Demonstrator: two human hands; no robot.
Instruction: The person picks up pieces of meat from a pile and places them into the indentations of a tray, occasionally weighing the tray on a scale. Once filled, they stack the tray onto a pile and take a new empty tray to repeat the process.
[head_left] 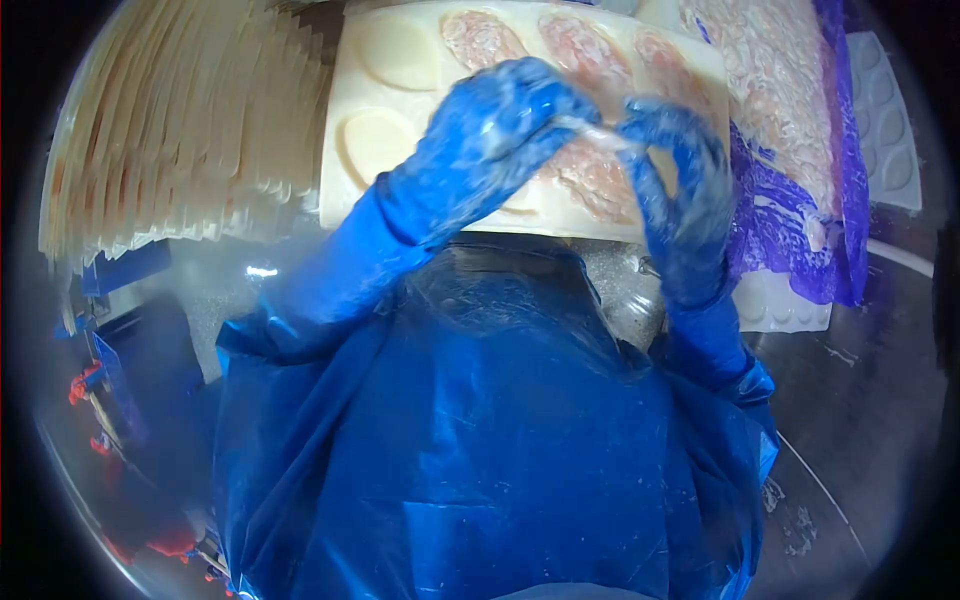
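My left hand, in a wet blue glove, is closed with its fingers curled over a cream tray. My right hand, gloved the same way, pinches at the tray's right side. A thin pale strip, apparently raw meat, stretches between the fingers of both hands. Below them lies the cream moulded tray with oval hollows. Pale pink raw meat fills several hollows at the top and right, and more meat lies under my hands. The left-hand hollows hold none.
At the left stands a large row of stacked cream trays. To the right, a heap of raw meat lies on purple plastic sheeting. White moulded trays are beyond and below it. A metal surface extends along the right.
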